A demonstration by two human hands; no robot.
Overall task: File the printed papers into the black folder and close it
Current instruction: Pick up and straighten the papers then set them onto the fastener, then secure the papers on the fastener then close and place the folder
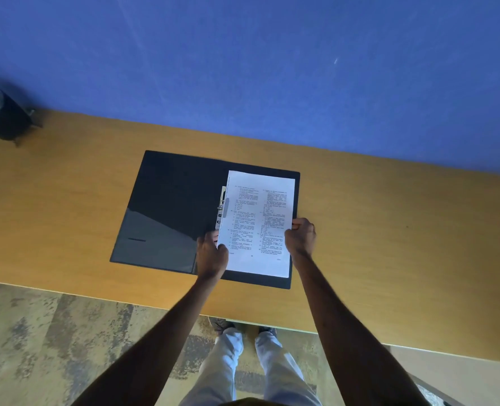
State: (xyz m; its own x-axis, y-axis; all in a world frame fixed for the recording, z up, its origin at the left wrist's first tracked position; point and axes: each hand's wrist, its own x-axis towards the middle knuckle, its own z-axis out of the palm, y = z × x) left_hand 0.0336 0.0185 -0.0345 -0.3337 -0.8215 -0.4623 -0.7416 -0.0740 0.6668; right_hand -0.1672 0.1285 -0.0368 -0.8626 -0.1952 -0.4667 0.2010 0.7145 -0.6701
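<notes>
The black folder (166, 206) lies open on the wooden table (389, 230). Its left flap has a clear inner pocket, and a metal clip (221, 208) runs along the spine. The printed papers (257, 224), white with two columns of small text, rest over the folder's right half, their left edge beside the clip. My left hand (211, 253) grips the papers at the lower left edge. My right hand (300, 237) grips them at the right edge, about halfway up.
A dark pot with a plant (0, 115) stands at the table's far left corner against the blue wall (242, 54). The table's near edge runs just in front of my legs, over a patterned floor (52, 347).
</notes>
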